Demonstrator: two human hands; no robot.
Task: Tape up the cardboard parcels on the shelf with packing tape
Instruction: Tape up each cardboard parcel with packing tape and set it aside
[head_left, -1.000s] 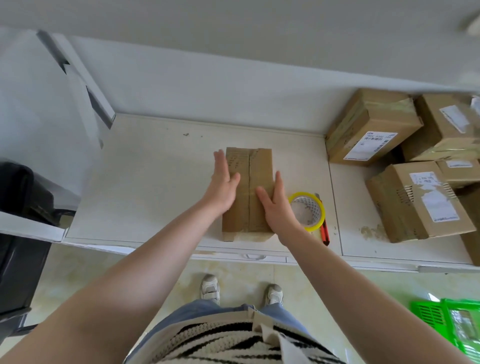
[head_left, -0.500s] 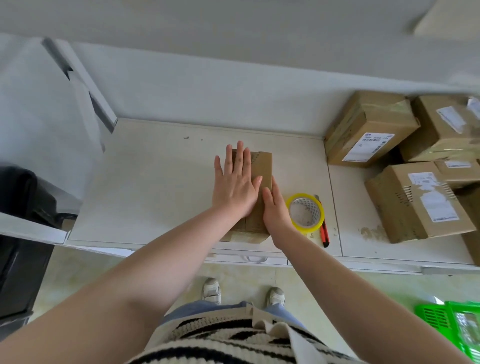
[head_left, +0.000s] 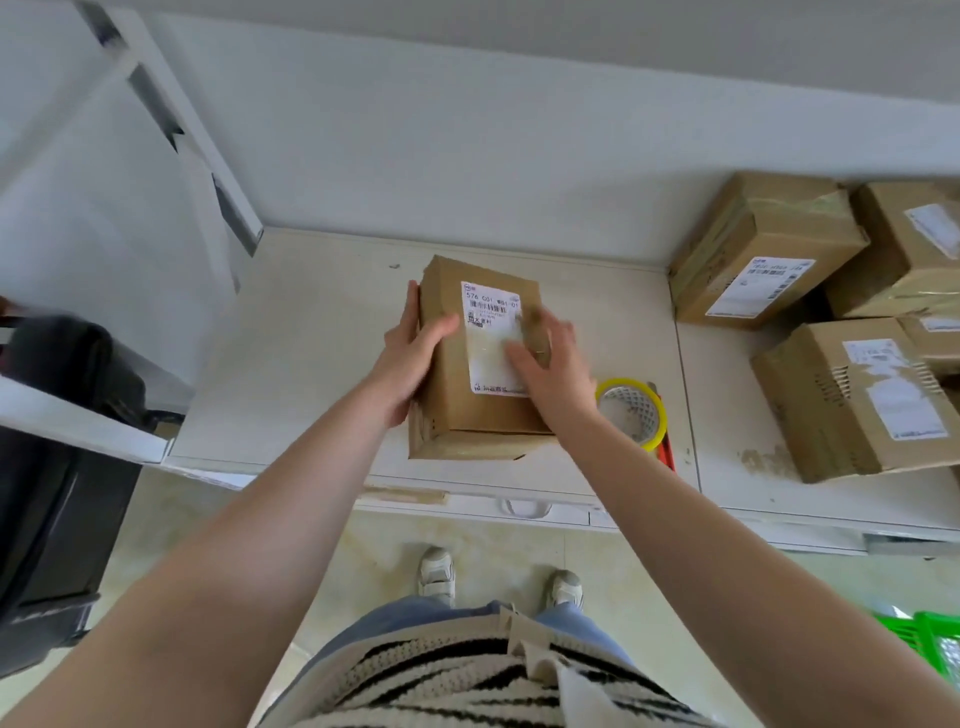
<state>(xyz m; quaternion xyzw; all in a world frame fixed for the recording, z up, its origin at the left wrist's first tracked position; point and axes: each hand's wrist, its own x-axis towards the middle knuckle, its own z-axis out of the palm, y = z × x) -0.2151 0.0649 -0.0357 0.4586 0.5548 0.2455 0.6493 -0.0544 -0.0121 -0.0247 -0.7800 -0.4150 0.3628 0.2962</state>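
Gripping parcel (head_left: 457, 384), left hand (head_left: 410, 358) fingers hidden behind, right hand (head_left: 550, 374) blurred, grip unclear

We can read one line clearly — "576 G01 W81 01" — at the top of the white shipping label (head_left: 491, 338) on the cardboard parcel (head_left: 480, 358) held between the left hand (head_left: 410, 358) and right hand (head_left: 553, 369). Below it we see a barcode and small printed characters, too blurred to make out. The labels on the stacked boxes (head_left: 831, 322) to the right carry print as well — none of it legible to us.
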